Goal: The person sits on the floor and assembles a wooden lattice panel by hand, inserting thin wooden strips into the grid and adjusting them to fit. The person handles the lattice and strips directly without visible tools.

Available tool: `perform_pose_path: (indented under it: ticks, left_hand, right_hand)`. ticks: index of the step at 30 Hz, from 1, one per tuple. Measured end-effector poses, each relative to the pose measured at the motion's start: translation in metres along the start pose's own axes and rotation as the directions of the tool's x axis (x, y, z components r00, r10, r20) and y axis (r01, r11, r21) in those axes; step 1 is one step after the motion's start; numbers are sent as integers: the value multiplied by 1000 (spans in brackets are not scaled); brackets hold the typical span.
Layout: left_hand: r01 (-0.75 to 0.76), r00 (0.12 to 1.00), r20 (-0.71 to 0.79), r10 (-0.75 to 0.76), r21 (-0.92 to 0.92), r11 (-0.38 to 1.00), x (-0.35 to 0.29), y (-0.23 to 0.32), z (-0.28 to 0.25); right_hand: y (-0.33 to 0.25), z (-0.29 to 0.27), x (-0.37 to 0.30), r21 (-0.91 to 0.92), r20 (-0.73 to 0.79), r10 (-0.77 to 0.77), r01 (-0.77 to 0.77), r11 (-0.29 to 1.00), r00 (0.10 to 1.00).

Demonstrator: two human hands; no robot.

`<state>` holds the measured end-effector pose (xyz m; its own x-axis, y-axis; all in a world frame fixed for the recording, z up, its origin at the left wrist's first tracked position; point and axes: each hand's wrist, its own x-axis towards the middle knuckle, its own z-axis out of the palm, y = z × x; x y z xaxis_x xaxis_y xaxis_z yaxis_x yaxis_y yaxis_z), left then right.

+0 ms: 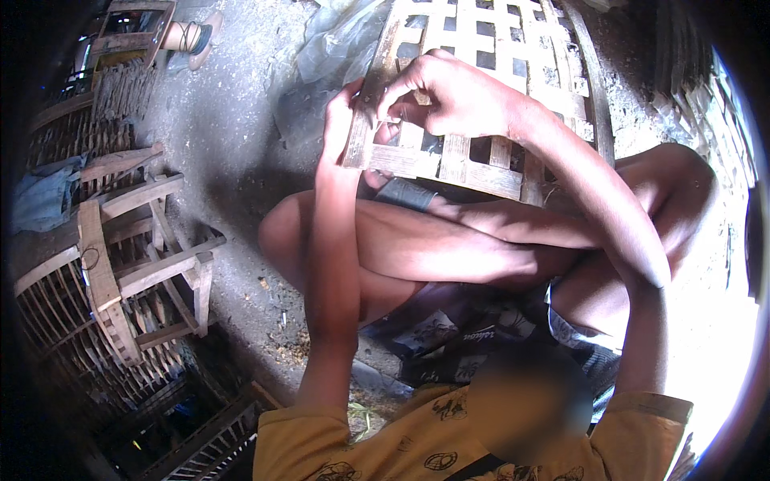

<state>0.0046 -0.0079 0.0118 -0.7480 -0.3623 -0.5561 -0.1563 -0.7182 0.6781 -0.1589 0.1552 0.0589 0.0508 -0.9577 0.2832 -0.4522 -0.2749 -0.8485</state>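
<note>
A lattice panel (481, 175) of flat, crisscrossed wooden slats lies in front of me, its near end over my crossed legs. My left hand (340, 120) is closed around the panel's left side rail, with part of the fingers hidden behind the wood. From the right, my right hand (453, 92) reaches across the slats to the same rail. Its thumb and fingers are pinched together at the rail's inner edge. Whatever sits between those fingertips is too small to make out. Square gaps show between the slats beneath this hand.
At far left stand wooden chair-like frames (100, 256) with curved slats, and a blue cloth (48, 192) hangs there. A spool (172, 36) wound with dark cord is at upper left. Clear plastic sheeting (333, 44) lies beside the panel. Bright light washes out the right side.
</note>
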Motion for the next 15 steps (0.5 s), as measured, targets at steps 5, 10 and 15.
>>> perform_pose_path:
  ticks: [5,10,15]
  left_hand:
    - [-82,995,-44,86,74,994,-5,-4,15]
    - [-115,990,-77,121,78,990,-5,-4,14]
    - [-45,999,-20,45,30,999,-8,-1,16]
  right_hand:
    - [1,11,-9,68,-18,71,-70,995,997]
    - [-3,17,-10,22,-67,143,-142,990,987]
    - [0,21,-15,215,-22,236,-226,950,971]
